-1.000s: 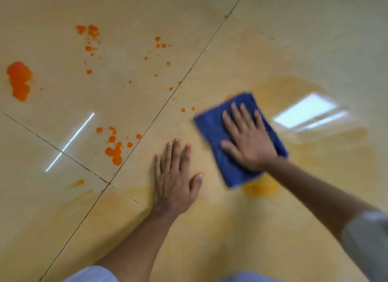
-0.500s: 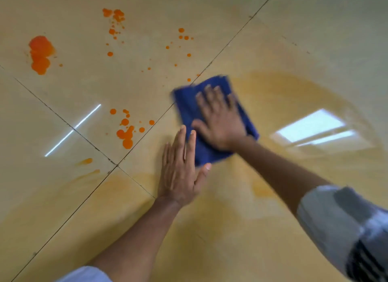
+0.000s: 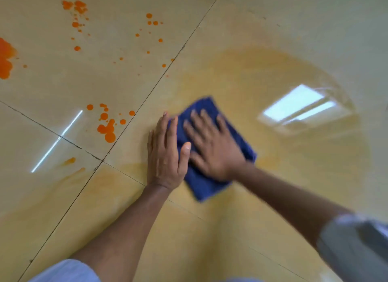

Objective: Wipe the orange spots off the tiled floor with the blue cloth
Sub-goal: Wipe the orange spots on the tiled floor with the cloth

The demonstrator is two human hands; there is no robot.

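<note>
Two hands work the floor (image 3: 273, 19): the right hand (image 3: 212, 147) presses flat, fingers spread, on the blue cloth (image 3: 205, 189), which has swung back down and right from the grout line it reached half a second ago. The left hand (image 3: 165, 155) stays flat on the tile, fingers together, now overlapping the cloth's left edge. The stroke only spreads a pale smear (image 3: 252, 71); the orange spots (image 3: 107, 128) left of the line stay untouched, so most work remains.

Single head view, wide-angle, looking steeply down, close over tiled floor (image 3: 273, 208); forearms entering from bottom edge.
</note>
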